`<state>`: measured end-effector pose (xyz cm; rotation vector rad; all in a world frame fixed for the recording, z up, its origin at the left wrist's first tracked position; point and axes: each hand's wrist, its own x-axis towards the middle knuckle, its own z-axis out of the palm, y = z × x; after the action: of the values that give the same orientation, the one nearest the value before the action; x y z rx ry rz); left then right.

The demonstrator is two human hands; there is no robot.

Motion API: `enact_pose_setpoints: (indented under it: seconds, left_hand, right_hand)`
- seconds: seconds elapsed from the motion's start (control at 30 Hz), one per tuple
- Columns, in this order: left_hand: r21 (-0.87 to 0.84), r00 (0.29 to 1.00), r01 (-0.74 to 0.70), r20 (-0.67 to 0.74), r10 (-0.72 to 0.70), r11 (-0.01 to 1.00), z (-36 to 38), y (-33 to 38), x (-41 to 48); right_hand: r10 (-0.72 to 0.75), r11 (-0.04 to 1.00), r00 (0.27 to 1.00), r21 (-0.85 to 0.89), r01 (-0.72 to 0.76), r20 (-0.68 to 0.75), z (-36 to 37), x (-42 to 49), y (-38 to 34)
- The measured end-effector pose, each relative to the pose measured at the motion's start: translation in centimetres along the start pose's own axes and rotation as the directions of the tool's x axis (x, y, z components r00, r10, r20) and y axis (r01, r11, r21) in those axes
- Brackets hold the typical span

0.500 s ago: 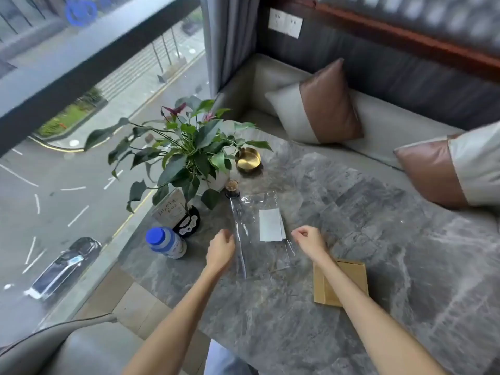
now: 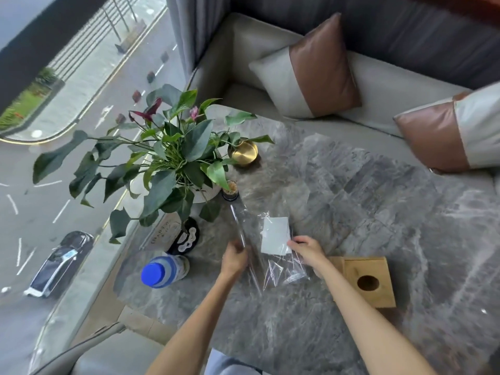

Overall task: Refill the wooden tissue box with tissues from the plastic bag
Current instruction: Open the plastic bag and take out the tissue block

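Both hands [image 2: 234, 259] [image 2: 308, 251] now grip plastic bag [image 2: 273, 269] beside wooden tissue box [image 2: 370, 280].

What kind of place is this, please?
Probably a hotel room or lounge high above a street: a marble table beside a window, a cushioned bench with pillows, and a potted plant.

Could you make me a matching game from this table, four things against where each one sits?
Things:
1. wooden tissue box
2. plastic bag
3. water bottle
4. brass dish

Places:
A. between the two hands
B. near the table's left edge, blue cap towards the camera
C. behind the plant's leaves, far side
D. right of the right forearm

Pairs: 1-D, 2-A, 3-B, 4-C
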<state>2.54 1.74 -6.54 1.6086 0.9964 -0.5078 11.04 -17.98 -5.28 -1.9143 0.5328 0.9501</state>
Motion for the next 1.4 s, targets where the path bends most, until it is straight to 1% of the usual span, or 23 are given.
enact_pose_setpoints:
  seconds: [0.1, 0.17, 0.27, 0.33, 0.4, 0.47, 0.53, 0.6, 0.67, 0.73, 0.8, 0.87, 0.93, 1.0, 1.03, 1.13, 1.17, 1.2, 1.23, 1.27, 1.3, 1.33, 1.4]
  left_hand:
    - [-0.034, 0.996, 0.023, 0.086, -0.020, 0.999, 0.0, -0.4, -0.9]
    - [-0.059, 0.994, 0.021, 0.110, -0.014, 0.998, 0.1, -0.7, -1.6]
    - [-0.156, 0.994, 0.024, 0.108, -0.007, 0.987, 0.6, -1.3, -2.8]
    - [-0.205, 0.993, 0.063, 0.107, -0.041, 0.977, 1.2, -2.3, -3.8]
    - [-0.216, 0.990, 0.118, 0.107, -0.097, 0.969, 2.0, -3.2, -5.2]
    - [-0.223, 0.986, 0.158, 0.090, -0.141, 0.962, 3.0, -4.2, -6.6]
    - [-0.241, 0.986, 0.167, 0.059, -0.157, 0.956, 3.9, -4.7, -7.9]
    - [-0.136, 0.993, 0.112, -0.029, -0.117, 0.984, 4.5, -5.0, -9.4]
    - [-0.044, 0.997, 0.027, -0.077, -0.031, 0.999, 4.8, -4.9, -10.8]
    - [0.080, 0.993, -0.060, -0.099, 0.068, 0.995, 5.1, -4.6, -12.1]
    - [0.211, 0.978, -0.146, -0.116, 0.173, 0.967, 5.2, -3.9, -13.1]
    - [0.332, 0.943, -0.251, -0.129, 0.307, 0.909, 5.1, -2.7, -13.8]
    - [0.416, 0.905, -0.341, -0.098, 0.415, 0.843, 4.7, -1.0, -14.1]
    - [0.461, 0.892, -0.378, -0.049, 0.449, 0.803, 4.2, 0.8, -14.3]
    - [0.459, 0.898, -0.378, -0.031, 0.440, 0.804, 4.1, 1.5, -14.3]
    - [0.355, 0.932, -0.331, -0.020, 0.361, 0.874, 4.4, 2.6, -14.5]
    - [0.269, 0.949, -0.300, -0.016, 0.316, 0.915, 4.7, 2.6, -14.8]
    - [0.128, 0.969, -0.248, 0.018, 0.248, 0.960, 5.1, 2.5, -15.1]
    - [-0.053, 0.981, -0.169, 0.089, 0.173, 0.984, 5.6, 2.5, -15.4]
    - [-0.228, 0.978, -0.066, 0.179, 0.108, 0.972, 6.1, 2.5, -15.8]
    - [-0.360, 0.966, 0.016, 0.246, 0.078, 0.933, 6.6, 2.6, -16.1]
    - [-0.460, 0.959, 0.065, 0.273, 0.072, 0.885, 6.9, 2.8, -16.2]
    - [-0.641, 0.962, 0.109, 0.260, 0.081, 0.760, 7.2, 3.1, -16.2]
  right_hand:
    - [0.102, 0.985, 0.984, 0.122, -0.120, 0.145, -0.8, -1.0, 0.8]
    - [0.126, 0.964, 0.966, 0.202, -0.173, 0.227, -1.1, -1.5, 1.4]
    - [0.127, 0.953, 0.963, 0.239, -0.184, 0.236, -1.5, -2.1, 2.5]
    - [0.109, 0.967, 0.972, 0.206, -0.152, 0.207, -1.5, -2.5, 3.2]
    - [0.055, 0.990, 0.986, 0.121, -0.074, 0.155, -1.6, -3.0, 3.6]
    - [-0.047, 0.999, 0.995, 0.003, 0.046, 0.091, -1.8, -3.6, 3.4]
    - [-0.150, 0.985, 0.987, -0.077, 0.155, 0.062, -1.9, -4.4, 3.2]
    - [-0.239, 0.957, 0.970, -0.160, 0.241, 0.035, -2.1, -5.2, 3.1]
    - [-0.305, 0.929, 0.952, -0.228, 0.292, -0.023, -2.3, -5.9, 3.0]
    - [-0.358, 0.910, 0.927, -0.269, 0.317, -0.117, -2.9, -6.7, 3.0]
    - [-0.404, 0.886, 0.896, -0.322, 0.333, -0.184, -3.5, -7.6, 3.0]
    - [-0.441, 0.865, 0.880, -0.347, 0.363, -0.178, -4.0, -8.5, 3.0]
    - [-0.458, 0.850, 0.878, -0.358, 0.386, -0.140, -4.4, -9.1, 2.8]
    - [-0.446, 0.853, 0.888, -0.355, 0.383, -0.114, -4.9, -9.4, 2.7]
    - [-0.432, 0.862, 0.896, -0.342, 0.374, -0.108, -5.1, -9.5, 2.8]
    - [-0.389, 0.891, 0.917, -0.287, 0.350, -0.091, -5.3, -9.8, 2.9]
    - [-0.393, 0.891, 0.916, -0.278, 0.359, -0.078, -5.2, -10.0, 2.8]
    - [-0.410, 0.884, 0.911, -0.271, 0.382, -0.053, -4.9, -10.4, 2.6]
    - [-0.436, 0.871, 0.900, -0.263, 0.416, -0.020, -4.4, -10.9, 2.4]
    - [-0.460, 0.855, 0.888, -0.259, 0.449, 0.018, -3.8, -11.5, 2.1]
    - [-0.478, 0.840, 0.876, -0.260, 0.476, 0.060, -3.2, -12.1, 1.7]
    - [-0.484, 0.830, 0.869, -0.261, 0.493, 0.102, -2.5, -12.7, 1.4]
    - [-0.468, 0.838, 0.868, -0.227, 0.496, 0.168, -1.5, -13.9, 0.5]
